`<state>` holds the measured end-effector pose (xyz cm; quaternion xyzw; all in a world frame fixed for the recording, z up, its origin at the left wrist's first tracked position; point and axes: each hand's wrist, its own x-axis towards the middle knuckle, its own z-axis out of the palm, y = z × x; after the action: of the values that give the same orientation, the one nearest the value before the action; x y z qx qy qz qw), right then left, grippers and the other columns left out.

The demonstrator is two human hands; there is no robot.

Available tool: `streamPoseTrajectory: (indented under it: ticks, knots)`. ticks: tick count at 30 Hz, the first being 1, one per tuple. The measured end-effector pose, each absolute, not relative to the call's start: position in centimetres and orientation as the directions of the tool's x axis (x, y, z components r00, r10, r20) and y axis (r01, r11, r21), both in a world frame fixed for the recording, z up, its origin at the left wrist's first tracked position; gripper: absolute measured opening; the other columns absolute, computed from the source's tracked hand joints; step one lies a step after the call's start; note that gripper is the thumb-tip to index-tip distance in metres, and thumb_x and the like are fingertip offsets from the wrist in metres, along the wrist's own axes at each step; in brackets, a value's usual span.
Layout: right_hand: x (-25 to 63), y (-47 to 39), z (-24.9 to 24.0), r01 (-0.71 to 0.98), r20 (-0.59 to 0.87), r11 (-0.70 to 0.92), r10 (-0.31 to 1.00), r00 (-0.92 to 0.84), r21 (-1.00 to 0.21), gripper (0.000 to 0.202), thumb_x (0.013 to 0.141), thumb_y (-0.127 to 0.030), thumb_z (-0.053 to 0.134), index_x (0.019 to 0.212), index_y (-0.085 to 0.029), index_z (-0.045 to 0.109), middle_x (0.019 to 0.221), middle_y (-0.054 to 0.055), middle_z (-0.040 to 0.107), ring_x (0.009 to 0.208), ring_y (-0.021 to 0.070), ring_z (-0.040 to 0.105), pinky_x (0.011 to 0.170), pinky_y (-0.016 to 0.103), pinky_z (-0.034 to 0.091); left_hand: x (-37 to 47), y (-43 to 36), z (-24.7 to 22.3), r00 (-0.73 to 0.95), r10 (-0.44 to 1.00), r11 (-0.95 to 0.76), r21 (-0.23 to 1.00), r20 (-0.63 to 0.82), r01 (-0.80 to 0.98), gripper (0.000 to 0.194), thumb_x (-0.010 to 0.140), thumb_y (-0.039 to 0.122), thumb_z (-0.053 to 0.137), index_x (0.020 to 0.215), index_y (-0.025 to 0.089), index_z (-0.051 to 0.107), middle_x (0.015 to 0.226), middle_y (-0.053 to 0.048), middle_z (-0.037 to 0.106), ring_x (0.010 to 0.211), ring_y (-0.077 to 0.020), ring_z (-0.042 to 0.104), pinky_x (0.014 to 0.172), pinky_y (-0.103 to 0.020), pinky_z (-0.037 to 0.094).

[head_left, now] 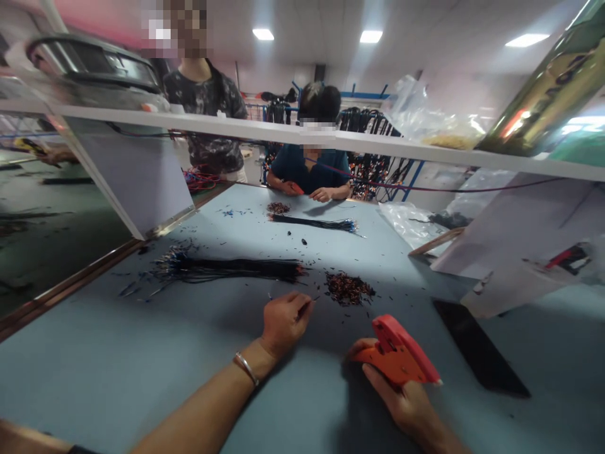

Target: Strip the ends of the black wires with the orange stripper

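My left hand [287,320], with a bracelet at its wrist, is closed in a pinch on a thin dark wire whose tip pokes out to the right. In my right hand [394,381] is an orange and red hand tool [401,353], gripped by its body. Beyond my left hand lies a bundle of black wires [241,269], with pale and blue ends spread at the left. A pile of small brown and black pieces [350,289] sits between and beyond my hands.
A black flat slab [479,347] lies at the right, near a whitish container [510,287]. A white shelf [265,131] crosses above the table [142,359]. A seated person works opposite beside a second wire bundle [314,222]; another person stands at the left.
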<state>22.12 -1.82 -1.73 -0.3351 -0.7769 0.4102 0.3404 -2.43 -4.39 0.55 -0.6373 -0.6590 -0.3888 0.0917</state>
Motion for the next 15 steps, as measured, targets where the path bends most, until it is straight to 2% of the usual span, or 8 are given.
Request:
streamPoseTrajectory:
  ticks: [5, 11, 15]
  knots:
    - [22.1, -1.0, -2.4, 0.22, 0.258, 0.43, 0.802, -0.539, -0.876, 0.03, 0.091, -0.046, 0.051, 0.101, -0.023, 0.067, 0.096, 0.011, 0.07, 0.091, 0.0273, 0.067, 0.085, 0.037, 0.055, -2.4, -4.5, 0.7, -0.171, 0.794, -0.088, 0.388, 0.584, 0.917, 0.025, 0.093, 0.027, 0.047, 0.081, 0.021, 0.067, 0.07, -0.001, 0.069, 0.063, -0.0132, 0.062, 0.058, -0.024, 0.036]
    - [22.2, -1.0, -1.1, 0.221, 0.27, 0.437, 0.805, -0.527, -0.872, 0.027, 0.091, -0.044, 0.051, 0.096, -0.024, 0.068, 0.094, 0.009, 0.07, 0.09, 0.0275, 0.066, 0.085, 0.038, 0.054, -2.4, -4.4, 0.9, -0.17, 0.806, -0.064, 0.369, 0.567, 0.927, 0.026, 0.093, 0.028, 0.046, 0.081, 0.021, 0.067, 0.071, -0.002, 0.069, 0.063, -0.0137, 0.061, 0.058, -0.024, 0.036]
    - [22.3, -1.3, -0.1, 0.23, 0.233, 0.388, 0.832, -0.503, -0.892, 0.023, 0.092, -0.042, 0.051, 0.101, -0.025, 0.065, 0.098, 0.009, 0.069, 0.095, 0.0274, 0.065, 0.087, 0.037, 0.054, -2.4, -4.3, 0.8, -0.12, 0.787, -0.077, 0.288, 0.605, 0.954, 0.026, 0.094, 0.029, 0.047, 0.084, 0.023, 0.07, 0.071, -0.002, 0.068, 0.062, -0.0141, 0.06, 0.057, -0.026, 0.035]
